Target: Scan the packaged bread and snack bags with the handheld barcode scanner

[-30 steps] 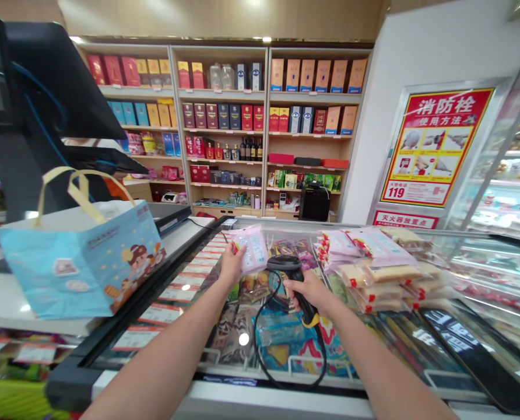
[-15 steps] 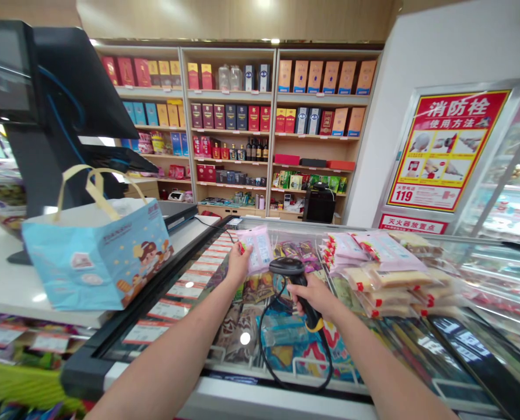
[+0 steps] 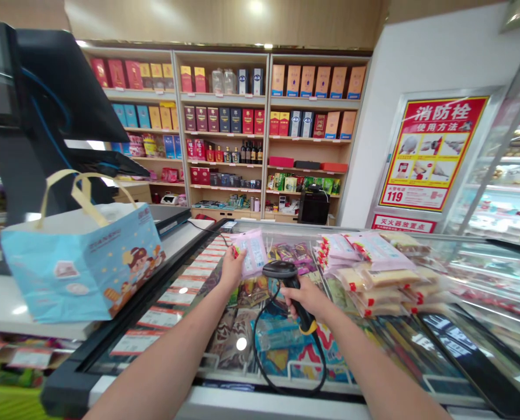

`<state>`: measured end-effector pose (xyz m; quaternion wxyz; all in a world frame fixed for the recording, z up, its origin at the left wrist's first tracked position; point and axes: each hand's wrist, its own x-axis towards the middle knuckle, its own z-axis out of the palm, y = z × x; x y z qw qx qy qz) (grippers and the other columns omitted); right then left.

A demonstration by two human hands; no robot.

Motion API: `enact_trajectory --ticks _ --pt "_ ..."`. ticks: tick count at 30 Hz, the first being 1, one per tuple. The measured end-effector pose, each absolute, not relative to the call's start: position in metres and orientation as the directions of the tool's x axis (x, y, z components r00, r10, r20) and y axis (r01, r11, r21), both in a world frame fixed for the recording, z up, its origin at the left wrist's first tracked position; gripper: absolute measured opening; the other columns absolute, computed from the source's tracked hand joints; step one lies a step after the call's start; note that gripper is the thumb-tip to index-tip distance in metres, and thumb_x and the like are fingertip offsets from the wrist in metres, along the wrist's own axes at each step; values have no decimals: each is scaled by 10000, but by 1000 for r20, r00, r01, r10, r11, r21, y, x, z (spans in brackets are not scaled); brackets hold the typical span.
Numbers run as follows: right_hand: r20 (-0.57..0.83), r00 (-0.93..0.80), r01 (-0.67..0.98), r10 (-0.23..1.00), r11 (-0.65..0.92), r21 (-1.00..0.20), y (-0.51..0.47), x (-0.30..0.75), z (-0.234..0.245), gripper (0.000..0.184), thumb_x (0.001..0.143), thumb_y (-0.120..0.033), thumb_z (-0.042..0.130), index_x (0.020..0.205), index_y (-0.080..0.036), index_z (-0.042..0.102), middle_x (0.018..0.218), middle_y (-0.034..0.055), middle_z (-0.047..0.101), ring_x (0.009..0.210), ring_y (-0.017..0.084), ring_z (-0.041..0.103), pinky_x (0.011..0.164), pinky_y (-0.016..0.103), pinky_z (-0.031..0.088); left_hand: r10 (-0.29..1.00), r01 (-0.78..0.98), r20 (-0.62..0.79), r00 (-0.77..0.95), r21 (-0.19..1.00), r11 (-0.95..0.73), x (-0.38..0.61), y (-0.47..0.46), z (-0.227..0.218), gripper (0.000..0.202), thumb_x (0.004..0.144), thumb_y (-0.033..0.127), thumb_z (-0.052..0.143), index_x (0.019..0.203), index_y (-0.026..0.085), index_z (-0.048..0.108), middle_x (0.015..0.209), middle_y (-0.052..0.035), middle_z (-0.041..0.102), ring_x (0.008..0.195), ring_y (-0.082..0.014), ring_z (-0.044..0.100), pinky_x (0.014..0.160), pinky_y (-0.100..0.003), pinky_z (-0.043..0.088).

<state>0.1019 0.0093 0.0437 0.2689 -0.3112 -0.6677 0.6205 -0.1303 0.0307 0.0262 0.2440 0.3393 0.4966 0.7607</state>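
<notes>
The left hand (image 3: 232,269) gripped a pink packet (image 3: 254,252), long axis tilted near upright, just left of the scanner (image 3: 281,269) clenched in the right hand (image 3: 298,297).

Bright ceiling light (image 3: 255,7) is pouring down on me, glinting as a white spot (image 3: 241,344) on the freezer glass (image 3: 225,356) below my left hand (image 3: 232,269), while the wide lens is bowing the frame's edges.

Two hands in view: left hand (image 3: 232,269), right hand (image 3: 299,297). One barcode scanner (image 3: 281,269), one cable on it. One pink packet (image 3: 255,252) held. One blue paper gift bag (image 3: 80,262), two handles. One red fire-hydrant poster (image 3: 432,153). Three wooden shelving bays (image 3: 222,99). One black checkout monitor (image 3: 54,93).
</notes>
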Motion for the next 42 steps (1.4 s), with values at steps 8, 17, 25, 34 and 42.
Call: enact_trajectory --ticks 8,17,25,34,42 --pt "-11 -635 25 772 6 -1000 7 96 51 328 605 -406 723 761 -182 541 492 -62 549 366 100 492 362 235 444 802 -330 81 -592 884 -333 -130 28 27 280 655 77 659 905 151 557 720 -13 684 694 -188 688 666 -308 569" --pt "100 -405 -242 909 -1 -970 10 170 103 406 583 -465 772 757 -172 551 509 -57 564 381 87 493 376 222 440 911 -426 65 -407 869 -253 -34 54 64 237 685 58 625 911 129 614 755 -61 712 686 -202 696 679 -328 566" --pt "169 20 -302 985 167 -939 11 312 128 368 616 -451 773 662 -178 532 440 -42 545 348 110 510 361 230 442 927 -200 228 -297 935 -294 130 132 114 307 687 120 642 988 145 585 899 -90 712 848 -229 689 777 -349 536" --pt "201 208 -430 957 274 -860 1 347 109 461 526 -453 845 755 -181 551 490 -60 563 368 100 506 365 220 451 879 512 336 -340 849 -127 199 154 150 540 636 45 635 1164 51 516 1412 -305 408 1273 -340 482 995 -383 396" --pt "164 161 -419 973 218 -881 -3 324 93 522 510 -520 832 768 -171 542 481 -66 545 352 85 475 359 216 444 921 528 313 -232 836 -151 182 147 141 304 753 343 636 972 134 602 1296 -276 548 1322 -391 413 1091 -510 241"
